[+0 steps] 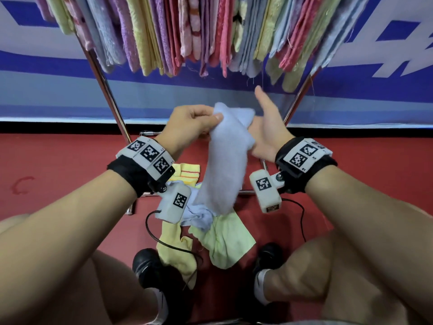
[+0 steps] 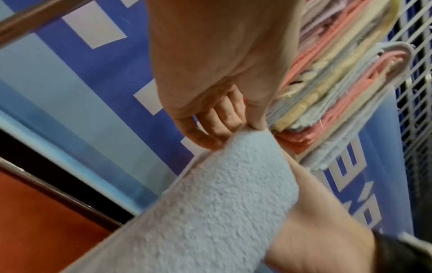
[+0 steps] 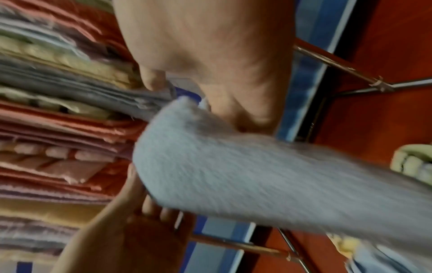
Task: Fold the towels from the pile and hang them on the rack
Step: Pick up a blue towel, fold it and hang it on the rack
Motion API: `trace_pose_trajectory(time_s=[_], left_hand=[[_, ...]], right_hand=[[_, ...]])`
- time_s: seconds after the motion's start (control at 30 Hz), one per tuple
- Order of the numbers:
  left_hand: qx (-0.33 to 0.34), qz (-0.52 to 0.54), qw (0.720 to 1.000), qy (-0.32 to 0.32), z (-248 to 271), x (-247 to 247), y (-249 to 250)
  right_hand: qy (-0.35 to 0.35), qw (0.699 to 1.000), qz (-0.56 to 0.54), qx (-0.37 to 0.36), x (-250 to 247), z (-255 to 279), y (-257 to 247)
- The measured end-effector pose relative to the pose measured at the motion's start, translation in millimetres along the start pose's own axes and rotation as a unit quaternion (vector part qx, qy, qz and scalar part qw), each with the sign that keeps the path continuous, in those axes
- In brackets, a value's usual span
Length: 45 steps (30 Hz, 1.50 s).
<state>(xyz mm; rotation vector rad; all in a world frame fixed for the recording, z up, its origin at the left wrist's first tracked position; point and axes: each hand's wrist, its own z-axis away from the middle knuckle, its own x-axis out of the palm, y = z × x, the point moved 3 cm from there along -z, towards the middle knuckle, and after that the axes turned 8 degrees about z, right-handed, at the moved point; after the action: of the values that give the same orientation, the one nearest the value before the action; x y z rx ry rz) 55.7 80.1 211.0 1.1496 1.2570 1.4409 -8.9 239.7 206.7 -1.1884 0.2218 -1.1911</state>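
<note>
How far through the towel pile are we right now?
Mostly done, it seems: the rack is packed with hung towels. In hand: the left hand pinches a pale blue towel at its top, the right hand beside it, thumb up. Left: a small pile of yellow, green and blue towels on the floor.

Staged indoor hall; printed banner [image 1: 70,73] backdrop, red floor [image 1: 58,165], towel-laden rack [image 1: 105,90].
</note>
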Motion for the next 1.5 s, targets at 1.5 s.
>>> trace_pose_trajectory(time_s=[1.5], left_hand=[[-0.039,-0.161,0.986,-0.031,1,-4,-28]], right_hand=[[0.149,0.951,0.116,-0.245,-16,-6,-42]])
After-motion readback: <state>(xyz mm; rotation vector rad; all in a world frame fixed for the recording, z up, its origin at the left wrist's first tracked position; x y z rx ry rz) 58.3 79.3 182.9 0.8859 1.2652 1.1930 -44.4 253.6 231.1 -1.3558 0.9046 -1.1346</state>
